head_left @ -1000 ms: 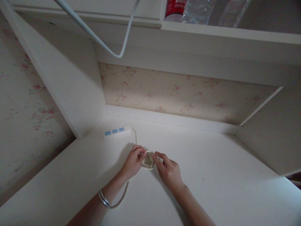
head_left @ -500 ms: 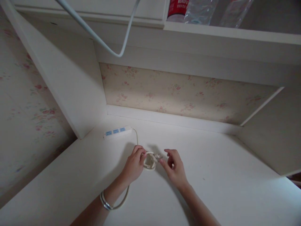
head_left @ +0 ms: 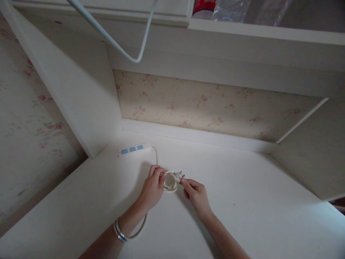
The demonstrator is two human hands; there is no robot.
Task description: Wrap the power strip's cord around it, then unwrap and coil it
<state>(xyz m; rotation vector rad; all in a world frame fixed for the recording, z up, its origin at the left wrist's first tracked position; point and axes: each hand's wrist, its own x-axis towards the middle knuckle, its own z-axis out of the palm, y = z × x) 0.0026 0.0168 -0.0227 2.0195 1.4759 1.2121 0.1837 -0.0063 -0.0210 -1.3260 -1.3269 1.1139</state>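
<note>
A white power strip (head_left: 134, 153) with blue socket faces lies on the desk at the left. Its cream power cord (head_left: 170, 190) is wound into a small coil, and my left hand (head_left: 152, 185) pinches the coil's left side. At the coil's right side the plug (head_left: 180, 176) sticks out with its metal prongs showing. My right hand (head_left: 196, 195) has its fingertips closed at the plug's lower right. A stretch of cord loops below my left wrist, beside a silver bracelet.
The white desktop (head_left: 242, 201) ends at a floral-papered back wall (head_left: 199, 104) and side panels. Overhead, a shelf (head_left: 256, 30) holds plastic bottles (head_left: 231, 10). A pale bent rod or cable (head_left: 118, 46) hangs at the upper left.
My right hand's spread fingers have closed together by the plug, and the prongs now show more plainly. My left hand keeps its pinch on the coil. The view has shifted slightly.
</note>
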